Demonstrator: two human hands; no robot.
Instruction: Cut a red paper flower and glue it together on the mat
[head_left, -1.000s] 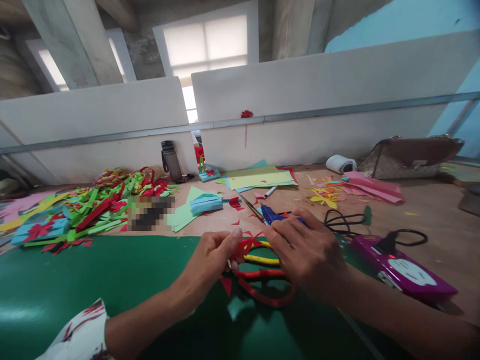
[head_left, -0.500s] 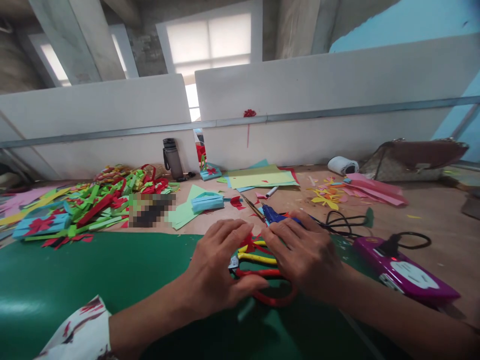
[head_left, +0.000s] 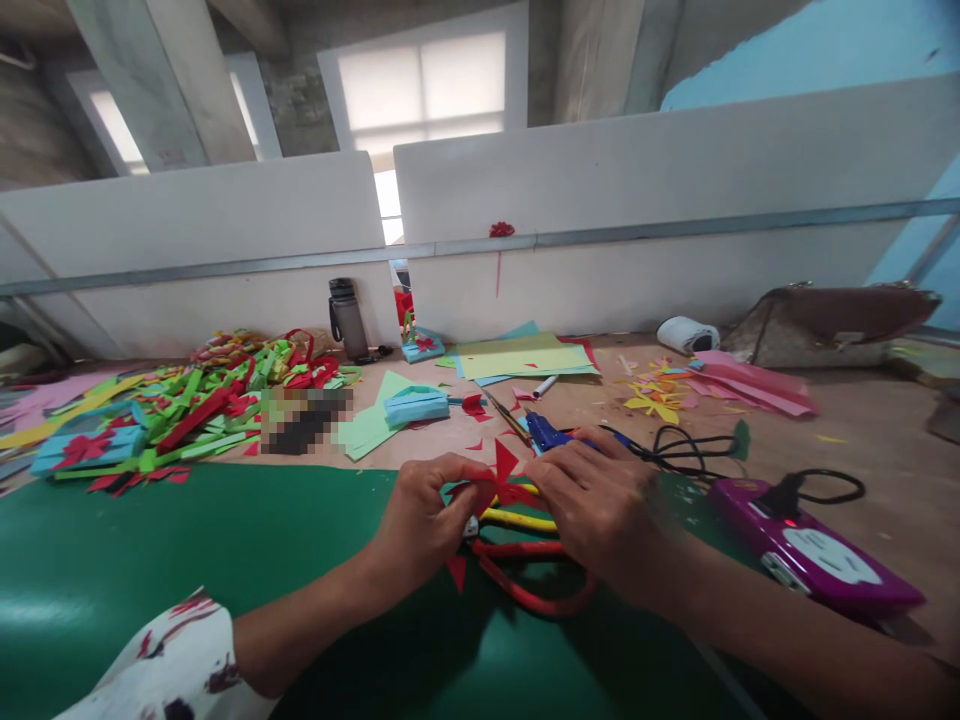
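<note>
Between my hands is a cut red paper flower (head_left: 505,460) with pointed petals, partly hidden by the fingers. The thumb and forefinger of my left hand (head_left: 427,520) pinch its left side. From the right, my right hand (head_left: 604,515) closes on its other side, fingers bent over the paper. Just below the flower, red-handled scissors (head_left: 551,604) and a yellow-handled tool (head_left: 521,520) lie on the green mat (head_left: 300,560). Beyond my right hand rests a blue glue gun (head_left: 546,432). A small red paper point (head_left: 457,572) shows below my left fingers.
A folded blue paper box (head_left: 416,408) lies ahead, with paper sheets (head_left: 517,357) behind. Green and red strips (head_left: 217,390) pile up at left beside a bottle (head_left: 346,320). At right are a purple power strip (head_left: 814,545), black cable (head_left: 675,440) and handbag (head_left: 825,325).
My left hand has closed from a spread pose into a pinch on the red paper flower, which now shows more petals standing up. My right hand has barely moved.
</note>
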